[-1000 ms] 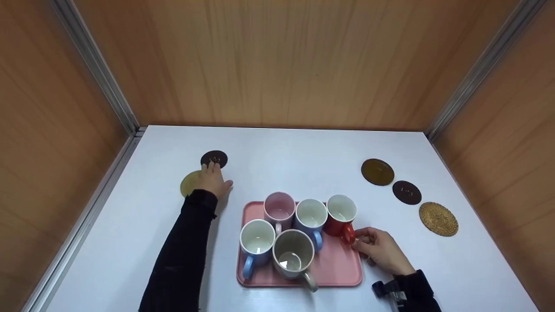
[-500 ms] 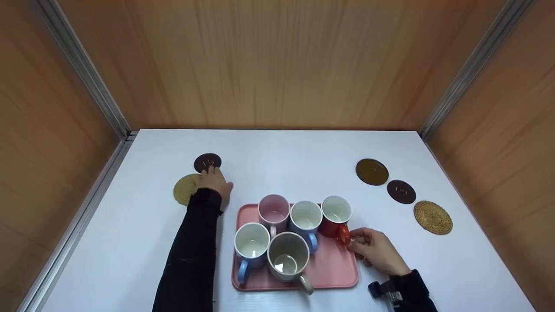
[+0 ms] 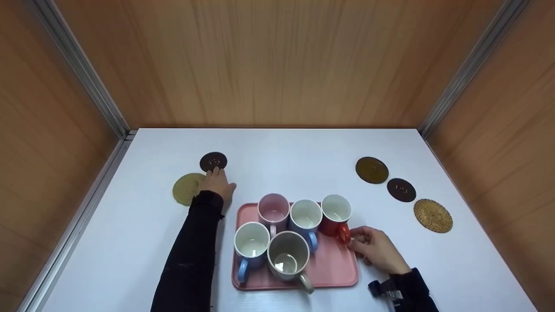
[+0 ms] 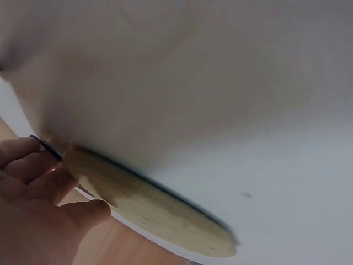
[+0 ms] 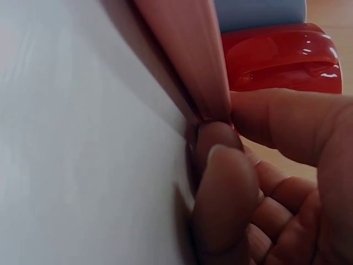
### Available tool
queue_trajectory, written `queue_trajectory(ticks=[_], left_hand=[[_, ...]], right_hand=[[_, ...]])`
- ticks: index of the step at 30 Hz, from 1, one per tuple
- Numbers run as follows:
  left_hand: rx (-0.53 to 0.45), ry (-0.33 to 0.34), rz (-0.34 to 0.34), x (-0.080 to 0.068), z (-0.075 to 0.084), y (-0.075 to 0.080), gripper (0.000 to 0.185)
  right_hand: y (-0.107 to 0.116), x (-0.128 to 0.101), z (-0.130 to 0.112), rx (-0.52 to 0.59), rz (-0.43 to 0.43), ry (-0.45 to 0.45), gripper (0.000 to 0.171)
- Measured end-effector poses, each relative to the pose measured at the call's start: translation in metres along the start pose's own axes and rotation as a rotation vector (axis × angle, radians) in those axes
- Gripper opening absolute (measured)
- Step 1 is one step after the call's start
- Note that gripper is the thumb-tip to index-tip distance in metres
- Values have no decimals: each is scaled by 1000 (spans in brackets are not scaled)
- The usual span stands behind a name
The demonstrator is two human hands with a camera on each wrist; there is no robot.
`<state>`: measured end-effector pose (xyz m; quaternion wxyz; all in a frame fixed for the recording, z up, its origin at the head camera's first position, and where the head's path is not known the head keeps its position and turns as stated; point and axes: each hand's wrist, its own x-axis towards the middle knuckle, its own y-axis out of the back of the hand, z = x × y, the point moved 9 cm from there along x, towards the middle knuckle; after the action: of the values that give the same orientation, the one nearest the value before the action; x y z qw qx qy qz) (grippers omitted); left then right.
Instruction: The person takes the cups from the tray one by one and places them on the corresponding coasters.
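head: dark coaster (image 3: 213, 159) apparently under fingers (image 3: 216, 175)

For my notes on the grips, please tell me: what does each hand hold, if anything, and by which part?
The right hand pinches the pink tray by its right rim. The left hand shows no grip; it only touches the left dark coaster.

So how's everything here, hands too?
Pink mug, upright
Left blue mug, upright
Right blue mug, upright
Red mug, upright
Gray mug, upright
Pink tray, bearing all mugs
Yellow-green coaster, flat
Left dark coaster, flat
Brown coaster, flat
Right dark coaster, flat
Woven coaster, flat
Left hand, touching left dark coaster
Right hand, pinching pink tray
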<state>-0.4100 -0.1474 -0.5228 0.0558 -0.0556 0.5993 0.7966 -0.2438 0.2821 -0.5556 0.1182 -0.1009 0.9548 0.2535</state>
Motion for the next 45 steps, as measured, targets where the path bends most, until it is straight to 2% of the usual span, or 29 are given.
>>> queue_trajectory(ticks=[7, 14, 20, 29, 36, 41, 45], left_hand=[[35, -51, -20, 0, 19, -5, 70], [45, -82, 11, 4, 28, -8, 68], [39, -87, 8, 2, 36, -5, 65], [41, -58, -14, 0, 31, -9, 68], [18, -85, -35, -4, 31, -9, 70], [-11, -113, 23, -11, 26, 3, 69], [24, -206, 153, -24, 20, 20, 58]], right_hand=[[-3, 0, 1, -7, 2, 3, 41], [-5, -1, 0, 19, -8, 7, 39], [-5, -3, -2, 30, -10, 15, 38], [-6, 1, -1, 12, -13, 15, 41], [-5, 2, -2, -2, -12, 16, 43], [-5, 2, -2, 5, -14, 11, 42], [-5, 1, -2, 18, -17, 5, 40]])
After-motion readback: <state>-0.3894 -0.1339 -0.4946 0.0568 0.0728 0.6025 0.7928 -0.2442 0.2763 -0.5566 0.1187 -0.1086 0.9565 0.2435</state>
